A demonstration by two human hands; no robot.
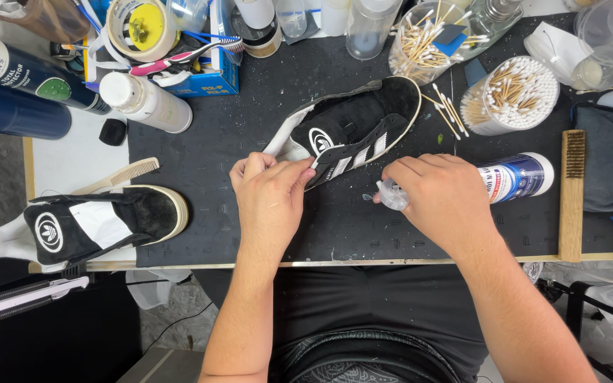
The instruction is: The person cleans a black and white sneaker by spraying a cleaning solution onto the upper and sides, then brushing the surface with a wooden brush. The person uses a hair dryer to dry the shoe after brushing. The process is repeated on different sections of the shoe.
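**Two hands at a black shoe on a dark work mat**

Nearest the viewer, the left hand (272,190) pinches the side of the black shoe (352,128), fingers clenched on its white-striped edge. The right hand (435,197) is wrapped around a white spray bottle (512,177) that lies on its side, the clear nozzle pointing toward the shoe at 9 o'clock from the hand. The shoe lies at the centre of the black mat (207,142), toe toward 1 o'clock, a round white emblem on its tongue.

At 9 o'clock from the left hand, a second black shoe (101,220) rests on the mat's left edge, with a tan comb (118,176) just beside it. At 3 o'clock from the bottle lies a wooden brush (572,195).

Farther off, at 12 to 1 o'clock, two clear tubs of cotton swabs (512,96) stand near the shoe's toe; loose swabs lie between them. At 10 to 11 o'clock stand a white bottle (147,103), two dark blue cans (15,92), a blue box (207,78) and a roll of tape (140,28). The bottle's label is blue and white.
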